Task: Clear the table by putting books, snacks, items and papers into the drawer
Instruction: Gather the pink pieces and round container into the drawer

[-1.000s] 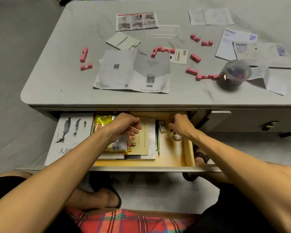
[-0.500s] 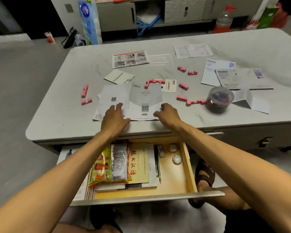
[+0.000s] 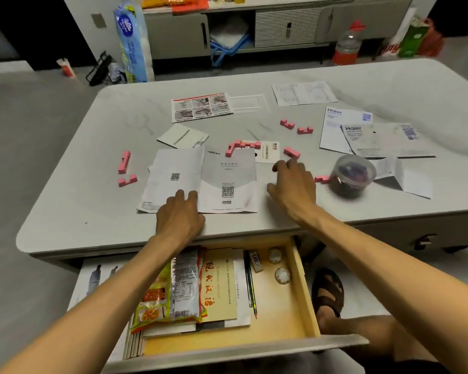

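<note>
The drawer (image 3: 303,287) stands pulled out under the grey table (image 3: 73,201); inside lie books, a snack packet (image 3: 170,287), a pencil (image 3: 250,287), an eraser and two round sweets. An unfolded leaflet (image 3: 216,179) lies at the table's near edge, and my left hand (image 3: 180,215) rests flat on its lower left corner, fingers apart. My right hand (image 3: 292,184) hovers open just right of the leaflet, above the table, next to a pink block (image 3: 322,179). Several pink blocks and other papers (image 3: 373,136) are scattered further back.
A clear round tub with a lid (image 3: 351,175) sits right of my right hand. A folded white sheet (image 3: 405,178) lies beyond it. A small card (image 3: 266,152) and a picture sheet (image 3: 200,106) lie mid-table. My sandalled foot (image 3: 328,292) is beside the drawer.
Both hands came up out of the drawer onto the table. The left settled on the leaflet's corner; the right has since slid rightward off the leaflet toward the pink blocks.
</note>
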Demonstrator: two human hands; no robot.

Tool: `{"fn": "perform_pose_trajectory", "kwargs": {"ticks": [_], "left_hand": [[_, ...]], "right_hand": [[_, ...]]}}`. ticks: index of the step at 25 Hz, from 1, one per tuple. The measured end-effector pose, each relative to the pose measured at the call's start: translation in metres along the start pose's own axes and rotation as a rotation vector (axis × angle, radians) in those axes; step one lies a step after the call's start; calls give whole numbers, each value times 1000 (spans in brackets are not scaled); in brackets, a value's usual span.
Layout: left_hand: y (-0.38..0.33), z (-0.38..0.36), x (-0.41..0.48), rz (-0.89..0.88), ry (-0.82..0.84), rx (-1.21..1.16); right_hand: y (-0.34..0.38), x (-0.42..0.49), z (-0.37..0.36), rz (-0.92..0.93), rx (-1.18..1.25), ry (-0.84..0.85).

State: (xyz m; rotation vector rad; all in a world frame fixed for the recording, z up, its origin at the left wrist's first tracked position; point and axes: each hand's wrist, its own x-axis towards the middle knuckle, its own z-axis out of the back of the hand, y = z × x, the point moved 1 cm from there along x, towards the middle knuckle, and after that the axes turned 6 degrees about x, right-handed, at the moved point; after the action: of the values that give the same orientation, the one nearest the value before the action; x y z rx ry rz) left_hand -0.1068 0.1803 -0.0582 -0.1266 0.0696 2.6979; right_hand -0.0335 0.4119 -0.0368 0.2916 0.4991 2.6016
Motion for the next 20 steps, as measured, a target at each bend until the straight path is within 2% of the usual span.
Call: {"fn": "perform_pose_trajectory", "kwargs": {"ticks": [1,3,6,7,9,12,16,20], "left_hand": [[-8,1,-1,6,-27,-33],[-27,3,1,-4,-74,-112],[-63,11,8,-83,-51,-308],[-76,13,11,-125,-28,-353],[-102,18,20,-219,10,-390],[-150,24,38,-346,13,-322],[-212,19,71,-407,63,-57],[-227,11,90,-446,-86,130]], "right_hand": [[-16,4,18,30,-102,-99],[-55,16,46,-85,-186,-164],[-106,23,64,-351,-24,62],[-117,22,64,-357,41,128],[-130,18,67,-303,112,126],[-134,10,78,-234,134,46],[-144,5,84,-150,130,139],[-155,9,76,-156,125,147]]}}
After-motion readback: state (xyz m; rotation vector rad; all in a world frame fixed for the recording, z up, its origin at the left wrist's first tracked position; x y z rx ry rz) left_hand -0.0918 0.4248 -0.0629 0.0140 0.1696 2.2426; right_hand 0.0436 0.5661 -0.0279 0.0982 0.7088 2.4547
